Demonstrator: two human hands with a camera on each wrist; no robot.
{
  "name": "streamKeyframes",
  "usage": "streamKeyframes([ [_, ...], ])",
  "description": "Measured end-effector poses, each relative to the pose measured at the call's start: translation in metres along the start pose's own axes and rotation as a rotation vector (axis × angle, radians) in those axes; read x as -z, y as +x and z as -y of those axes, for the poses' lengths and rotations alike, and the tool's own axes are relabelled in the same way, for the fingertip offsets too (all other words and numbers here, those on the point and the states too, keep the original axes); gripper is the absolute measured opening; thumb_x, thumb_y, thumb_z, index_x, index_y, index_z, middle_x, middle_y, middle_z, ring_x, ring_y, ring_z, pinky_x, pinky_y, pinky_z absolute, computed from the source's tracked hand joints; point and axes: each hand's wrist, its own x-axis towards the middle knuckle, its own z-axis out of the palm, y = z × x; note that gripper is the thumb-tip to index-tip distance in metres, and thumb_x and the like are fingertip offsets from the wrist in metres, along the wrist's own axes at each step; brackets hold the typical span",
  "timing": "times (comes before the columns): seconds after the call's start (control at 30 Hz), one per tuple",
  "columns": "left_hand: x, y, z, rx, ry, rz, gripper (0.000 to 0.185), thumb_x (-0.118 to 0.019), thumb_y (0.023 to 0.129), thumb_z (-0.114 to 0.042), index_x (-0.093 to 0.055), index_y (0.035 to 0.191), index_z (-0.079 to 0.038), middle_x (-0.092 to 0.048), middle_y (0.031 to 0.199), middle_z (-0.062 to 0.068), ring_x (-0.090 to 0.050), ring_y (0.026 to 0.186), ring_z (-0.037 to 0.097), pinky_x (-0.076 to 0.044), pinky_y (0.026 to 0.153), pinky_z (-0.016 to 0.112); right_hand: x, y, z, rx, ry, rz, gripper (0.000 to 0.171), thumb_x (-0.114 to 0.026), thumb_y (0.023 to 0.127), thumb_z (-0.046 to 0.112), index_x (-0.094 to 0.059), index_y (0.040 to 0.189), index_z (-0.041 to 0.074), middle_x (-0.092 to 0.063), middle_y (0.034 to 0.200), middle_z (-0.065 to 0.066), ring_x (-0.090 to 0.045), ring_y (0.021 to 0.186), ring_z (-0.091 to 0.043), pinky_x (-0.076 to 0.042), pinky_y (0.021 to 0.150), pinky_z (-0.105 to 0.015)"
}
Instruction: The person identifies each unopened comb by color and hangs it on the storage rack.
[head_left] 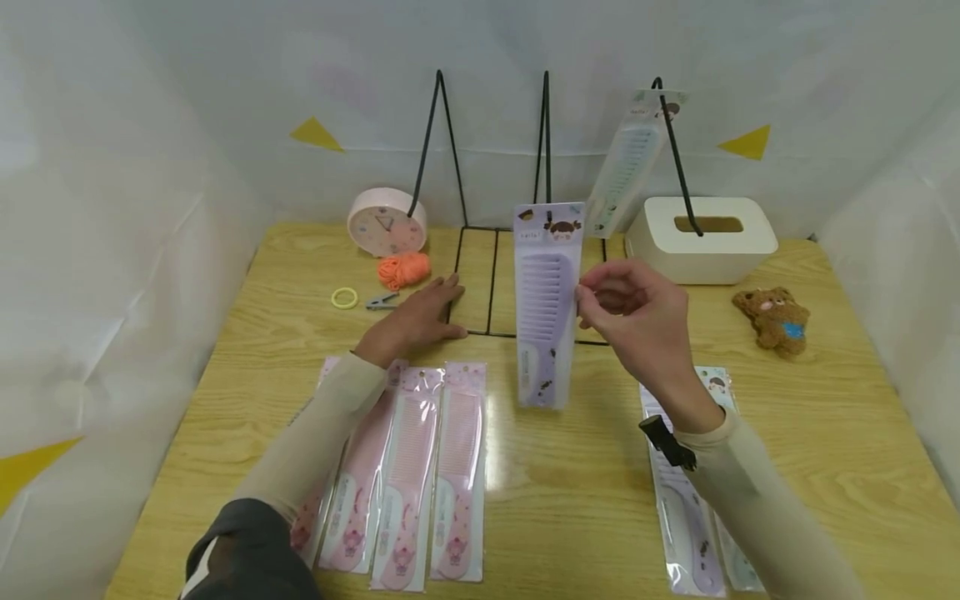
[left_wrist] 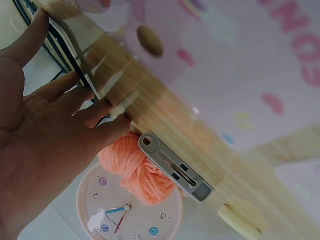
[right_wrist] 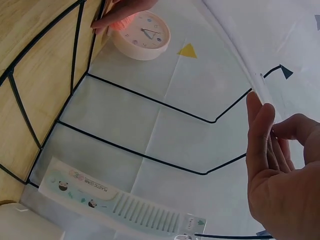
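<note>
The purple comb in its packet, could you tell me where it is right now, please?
In the head view the purple comb hangs on the wire rack's middle hook, table centre, just left of the right hand.

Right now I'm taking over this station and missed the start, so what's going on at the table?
A person is working at a black wire display rack on the wooden table. The left hand presses flat on the rack's base. The right hand is beside a packaged purple wide-tooth comb hanging on the middle hook; contact is unclear. A pale green packaged comb hangs on the right hook. Pink packaged combs lie flat in front.
</note>
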Motion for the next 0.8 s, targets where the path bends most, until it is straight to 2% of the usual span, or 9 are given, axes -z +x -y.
streamKeyframes([
  [0.23, 0.002, -0.001, -0.002, -0.002, 0.002, -0.018, 0.081, -0.07, 0.093, -0.039, -0.03, 0.157, -0.008, -0.011, 0.167, 0.007, -0.008, 0.154, 0.029, -0.016, 0.123, 0.049, -0.004, 0.009, -0.007, -0.014, -0.027, -0.013, 0.009, -0.067, 0.088, -0.008, -0.066, 0.097, -0.009, -0.074, 0.085, -0.015, -0.07, 0.065, -0.014, -0.059, 0.058, -0.026],
  [0.43, 0.003, -0.002, -0.002, 0.018, 0.005, -0.016, 0.081, -0.07, 0.093, -0.038, -0.03, 0.157, -0.009, -0.01, 0.167, 0.005, -0.008, 0.154, 0.028, -0.016, 0.123, 0.049, -0.017, 0.05, -0.032, -0.092, -0.05, -0.025, 0.013, -0.067, 0.092, 0.002, -0.063, 0.101, -0.006, -0.074, 0.094, -0.018, -0.072, 0.073, -0.015, -0.06, 0.061, -0.026],
  [0.6, 0.002, -0.001, -0.003, 0.014, -0.009, -0.014, 0.081, -0.07, 0.093, -0.038, -0.03, 0.157, -0.009, -0.011, 0.167, 0.005, -0.008, 0.154, 0.028, -0.016, 0.123, 0.049, -0.029, 0.09, -0.049, -0.136, -0.102, -0.136, 0.012, -0.066, 0.093, 0.009, -0.064, 0.1, -0.001, -0.074, 0.093, -0.014, -0.072, 0.073, -0.014, -0.059, 0.06, -0.025],
  [0.7, 0.001, -0.001, -0.003, 0.011, -0.016, -0.007, 0.08, -0.071, 0.093, -0.037, -0.03, 0.157, -0.009, -0.011, 0.167, 0.005, -0.007, 0.154, 0.028, -0.015, 0.123, 0.049, -0.036, 0.108, -0.055, -0.154, -0.136, -0.215, 0.007, -0.064, 0.092, 0.01, -0.065, 0.097, 0.005, -0.074, 0.089, -0.009, -0.071, 0.071, -0.019, -0.059, 0.059, -0.026],
  [0.8, 0.001, -0.002, -0.003, 0.009, -0.019, -0.013, 0.08, -0.071, 0.093, -0.036, -0.031, 0.157, -0.009, -0.012, 0.167, 0.006, -0.008, 0.154, 0.029, -0.016, 0.123, 0.049, -0.042, 0.124, -0.061, -0.168, -0.149, -0.254, 0.002, -0.062, 0.092, 0.01, -0.064, 0.093, 0.011, -0.073, 0.087, -0.007, -0.071, 0.073, -0.024, -0.059, 0.058, -0.025],
])
